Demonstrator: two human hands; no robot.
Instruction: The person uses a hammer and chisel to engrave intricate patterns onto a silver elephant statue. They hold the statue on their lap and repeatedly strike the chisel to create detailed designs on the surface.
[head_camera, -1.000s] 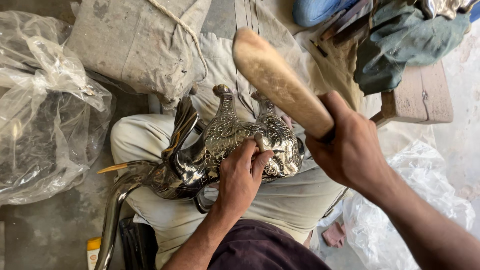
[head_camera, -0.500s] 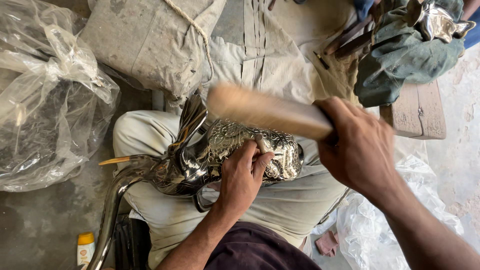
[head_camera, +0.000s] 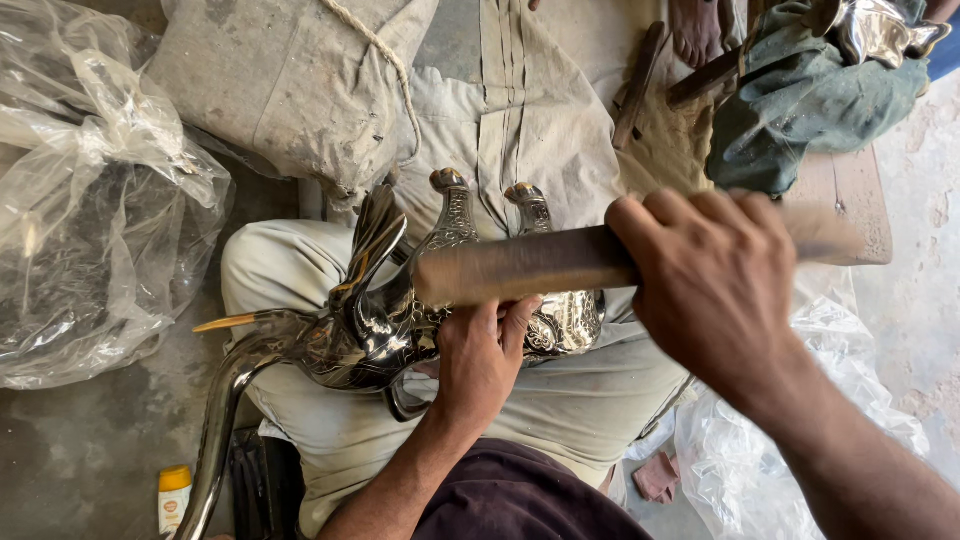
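- Left hand (head_camera: 480, 365) closed around a shiny metal bird figure (head_camera: 400, 320) on the lap.
- Right hand (head_camera: 715, 285) grips a wooden stick (head_camera: 525, 265) fully, just above the figure.
- Plastic bag (head_camera: 95, 200) well left.

Glossy engraved metal figurine (head_camera: 400, 320), matt wooden mallet (head_camera: 520, 265), crinkled clear plastic bag (head_camera: 95, 200).

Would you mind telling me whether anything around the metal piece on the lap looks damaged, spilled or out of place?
Nothing stands out. The left hand steadies the shiny metal bird figure on the lap, and the right hand grips a wooden mallet, blurred, just above it. No visible dents or spills.
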